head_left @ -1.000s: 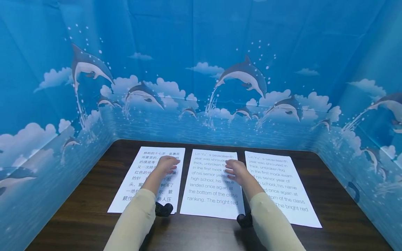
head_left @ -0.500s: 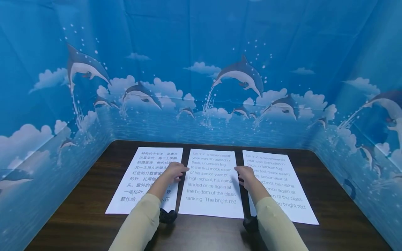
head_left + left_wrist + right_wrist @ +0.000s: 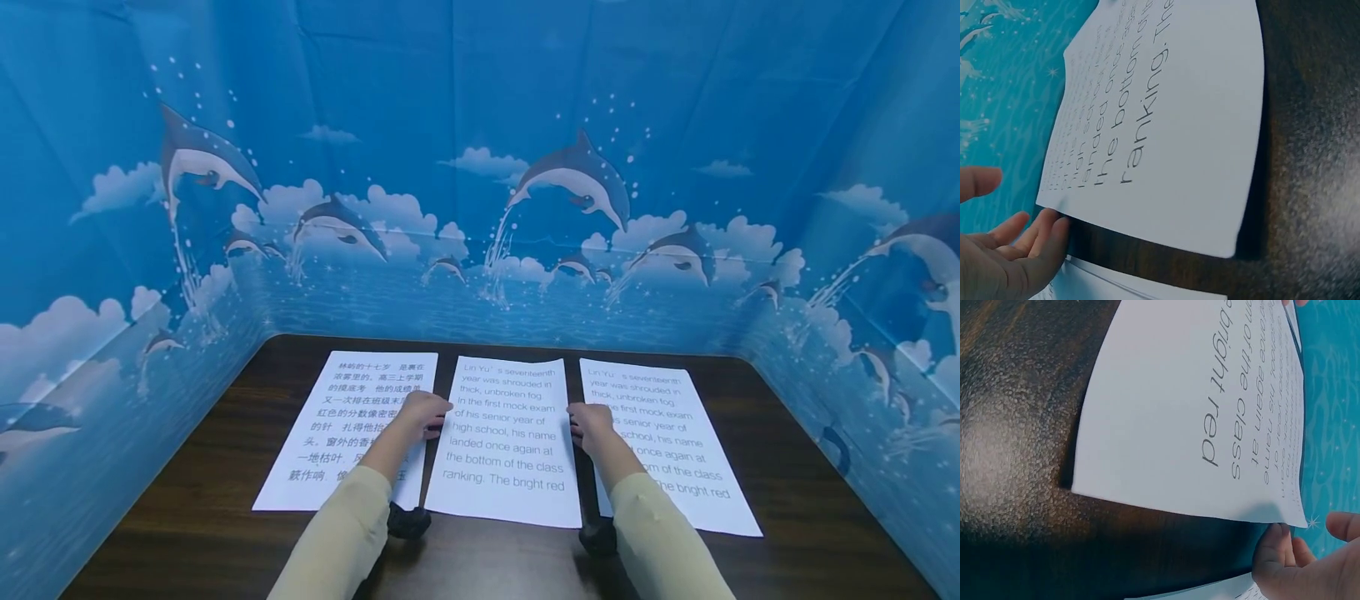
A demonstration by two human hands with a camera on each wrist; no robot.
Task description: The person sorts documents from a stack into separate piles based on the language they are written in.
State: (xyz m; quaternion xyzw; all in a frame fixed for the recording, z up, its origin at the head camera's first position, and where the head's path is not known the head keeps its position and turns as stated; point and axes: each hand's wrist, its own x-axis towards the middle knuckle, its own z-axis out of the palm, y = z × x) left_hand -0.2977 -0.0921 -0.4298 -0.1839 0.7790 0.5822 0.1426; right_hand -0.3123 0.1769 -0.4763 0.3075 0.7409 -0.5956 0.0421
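Observation:
Three printed sheets of paper lie side by side on a dark table. The middle sheet (image 3: 501, 433), with English text, is slightly bowed, and its near edge stands a little off the wood in both wrist views. At its left edge my left hand (image 3: 422, 414) touches the paper with its fingertips (image 3: 1054, 219); the thumb is apart from the sheet. My right hand (image 3: 594, 425) meets the right edge the same way, fingertips (image 3: 1277, 531) at the rim and thumb off the paper. How far the fingers reach underneath is hidden.
Under my left forearm lies a sheet with Chinese text (image 3: 322, 450); an English sheet (image 3: 697, 467) lies under the right one. A blue dolphin-print curtain (image 3: 480, 208) surrounds the brown table (image 3: 480, 558). Black wrist mounts (image 3: 408, 522) hang below the cuffs.
Both hands have moved from above the sheets to the middle sheet's side edges, the left rightward and the right outward. That sheet now bows and has shifted slightly.

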